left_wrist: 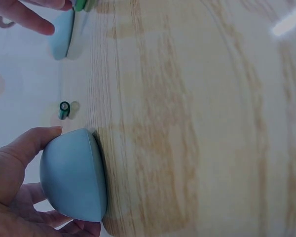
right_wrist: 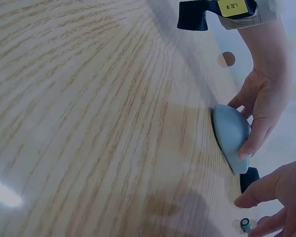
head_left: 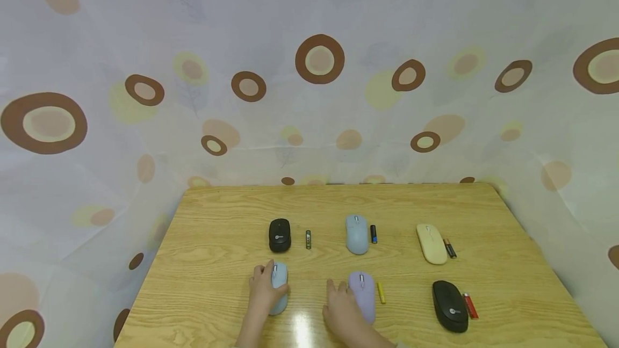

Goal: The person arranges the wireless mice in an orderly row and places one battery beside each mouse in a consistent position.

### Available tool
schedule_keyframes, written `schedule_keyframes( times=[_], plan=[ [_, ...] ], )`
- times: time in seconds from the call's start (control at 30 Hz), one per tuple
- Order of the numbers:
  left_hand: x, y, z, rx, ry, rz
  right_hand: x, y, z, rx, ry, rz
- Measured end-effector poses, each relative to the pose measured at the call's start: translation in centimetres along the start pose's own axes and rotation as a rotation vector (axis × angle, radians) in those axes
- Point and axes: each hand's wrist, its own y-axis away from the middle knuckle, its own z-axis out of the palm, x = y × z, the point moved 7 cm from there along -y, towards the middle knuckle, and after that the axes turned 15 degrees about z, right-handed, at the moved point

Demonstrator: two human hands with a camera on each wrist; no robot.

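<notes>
My left hand grips a light blue computer mouse on the wooden table, thumb along one side and fingers along the other. The left wrist view shows that mouse close up, with its rear end towards the camera. Just left of a purple mouse, my right hand is held with fingers extended. In the right wrist view the thumb and fingers of the right hand are spread, and nothing shows between them. Part of the purple mouse is behind this hand.
Behind are a black mouse with a green battery, a blue mouse with a dark battery, and a cream mouse beside batteries. Rightward lie a yellow battery, another black mouse and a red battery.
</notes>
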Motion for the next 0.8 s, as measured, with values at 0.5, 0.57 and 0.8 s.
schedule_keyframes(
  times=[0.5, 0.57, 0.8],
  plan=[
    [0.1, 0.0, 0.1, -0.005, 0.008, -0.005, 0.3, -0.1, 1.3, 0.091, 0.168, -0.076],
    [0.0, 0.0, 0.1, -0.004, 0.010, -0.005, 0.2, -0.2, 1.3, 0.115, 0.174, -0.107],
    [-0.4, -0.1, 0.0, -0.014, 0.037, 0.011, 0.2, -0.5, 1.4, 0.147, 0.138, -0.131]
  ],
)
